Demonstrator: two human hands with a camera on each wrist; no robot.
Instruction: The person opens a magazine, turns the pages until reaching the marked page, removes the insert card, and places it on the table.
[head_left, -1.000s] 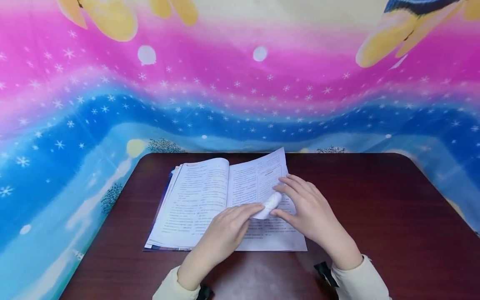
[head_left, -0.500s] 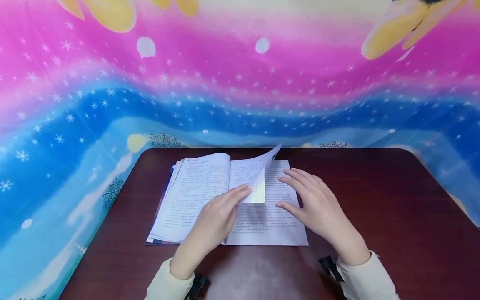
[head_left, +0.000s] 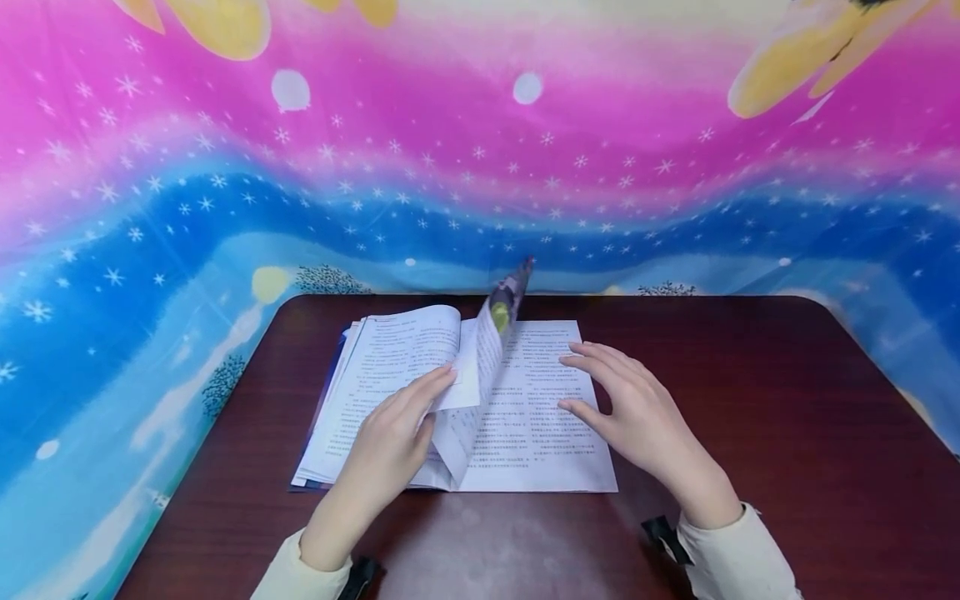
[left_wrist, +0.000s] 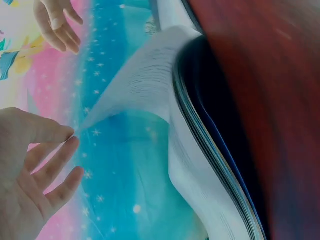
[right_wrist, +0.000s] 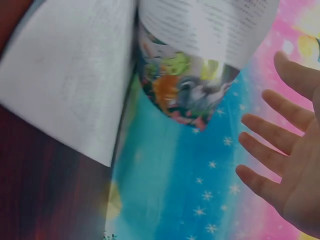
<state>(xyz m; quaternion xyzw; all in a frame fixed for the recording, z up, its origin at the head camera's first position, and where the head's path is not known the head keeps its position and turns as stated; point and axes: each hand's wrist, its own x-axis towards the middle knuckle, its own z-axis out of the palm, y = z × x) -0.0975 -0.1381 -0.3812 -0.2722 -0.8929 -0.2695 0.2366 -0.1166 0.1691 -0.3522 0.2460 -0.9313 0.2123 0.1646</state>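
An open book [head_left: 375, 375] with printed pages lies on the dark wooden table. My left hand [head_left: 397, 429] pinches the corner of a page [left_wrist: 135, 80] between thumb and forefinger, as the left wrist view shows. That page stands raised and curled over the book's middle, with its far corner pointing up. A coloured picture [right_wrist: 175, 85] shows on its underside in the right wrist view. My right hand [head_left: 626, 404] hovers by the book's right edge, fingers spread and slightly bent, holding nothing. Under the raised page lies the flat right-hand page [head_left: 547, 433].
The reddish-brown table [head_left: 750, 400] extends to both sides of the book. Behind it hangs a pink and blue backdrop cloth [head_left: 450, 150] with snowflakes. Pale sleeves [head_left: 738, 550] with dark straps [head_left: 663, 537] cover the wrists.
My left hand has moved left with the page, lifting and curling it off the right side. My right hand, earlier at the page's edge, has come away from it and stays on the right.
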